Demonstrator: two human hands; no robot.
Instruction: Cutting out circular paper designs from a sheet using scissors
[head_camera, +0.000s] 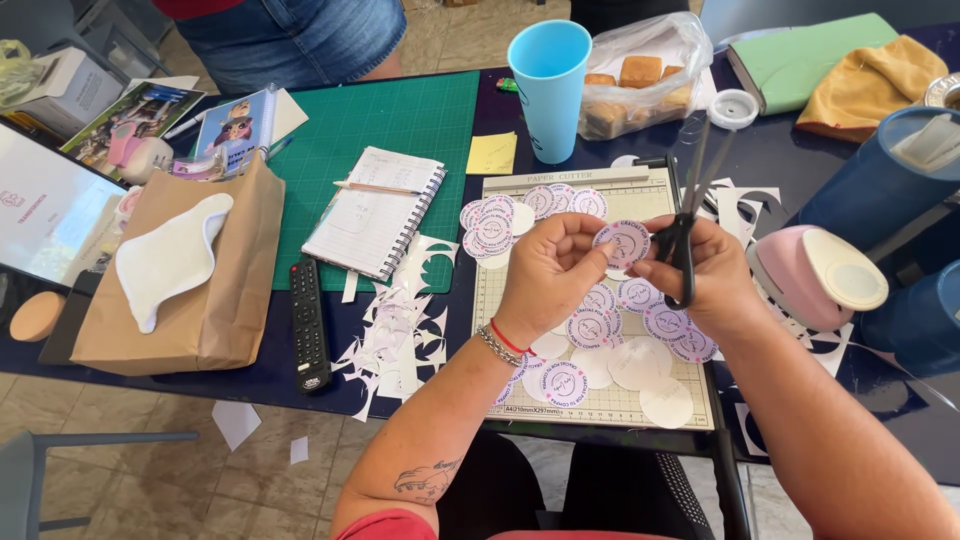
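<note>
A round printed sticker (624, 240) is pinched at its left edge between the fingertips of the left hand (551, 268), held up over the paper cutter board (600, 400) strewn with cut circles (650, 365). The right hand (706, 270) grips black-handled scissors (688, 225), blades pointing up, just beside the sticker's right edge. Farther right sits a pink circle punch (815, 275).

Left hand (553, 270), right hand (705, 272) — both clenched

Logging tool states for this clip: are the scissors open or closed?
Open. The scissors in the right hand show two blades spread apart, pointing up and away from the round sticker in the left hand.
</note>
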